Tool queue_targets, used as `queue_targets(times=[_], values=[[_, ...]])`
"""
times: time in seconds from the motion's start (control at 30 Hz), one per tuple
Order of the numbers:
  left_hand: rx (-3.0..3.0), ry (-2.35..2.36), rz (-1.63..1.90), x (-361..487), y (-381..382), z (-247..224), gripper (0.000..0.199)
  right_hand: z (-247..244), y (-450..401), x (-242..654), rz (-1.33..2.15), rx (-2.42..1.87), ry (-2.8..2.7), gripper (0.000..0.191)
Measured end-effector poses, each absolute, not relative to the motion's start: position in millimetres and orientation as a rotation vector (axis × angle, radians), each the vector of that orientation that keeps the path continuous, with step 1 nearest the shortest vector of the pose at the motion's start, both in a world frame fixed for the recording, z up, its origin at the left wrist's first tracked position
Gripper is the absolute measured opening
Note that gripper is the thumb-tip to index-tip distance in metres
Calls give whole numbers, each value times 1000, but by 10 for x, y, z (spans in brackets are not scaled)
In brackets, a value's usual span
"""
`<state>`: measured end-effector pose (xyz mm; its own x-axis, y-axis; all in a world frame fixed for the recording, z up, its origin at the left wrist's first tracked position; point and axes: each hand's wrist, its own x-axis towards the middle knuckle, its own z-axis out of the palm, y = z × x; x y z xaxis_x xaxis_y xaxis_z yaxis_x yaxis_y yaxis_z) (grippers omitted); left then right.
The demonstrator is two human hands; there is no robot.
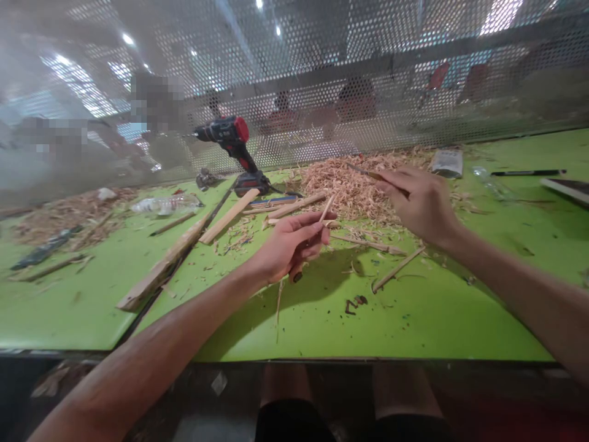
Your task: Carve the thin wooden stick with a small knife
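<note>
My left hand is closed around a thin, pale wooden stick, whose tip points up past the fingers. A darker, rounded wood end shows below this palm; I cannot tell whether it belongs to the same piece. To the right, my right hand grips a knife with a narrow blade pointing left, most of its handle hidden by the fingers. The two hands are apart, and the blade is clear of the stick. Behind them lies a heap of curly wood shavings.
A cordless drill stands on its battery at the back. Wooden strips, a long wood piece and a plastic bottle lie left. A pen and packet are right. A perforated screen bounds the green table.
</note>
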<state>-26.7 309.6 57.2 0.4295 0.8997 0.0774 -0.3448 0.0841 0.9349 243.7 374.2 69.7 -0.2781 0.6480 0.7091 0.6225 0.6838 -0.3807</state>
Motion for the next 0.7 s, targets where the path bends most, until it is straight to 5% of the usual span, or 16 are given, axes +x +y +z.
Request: queue_targets(times=[0.5,0.7], values=[[1147,690,1057,-250,3089,587,9,565,3512,2150,19,-863,-2255,35],[1208,652,1008,-275,3102,556,23,579,3473,2129,-42,-848,-2268,36]])
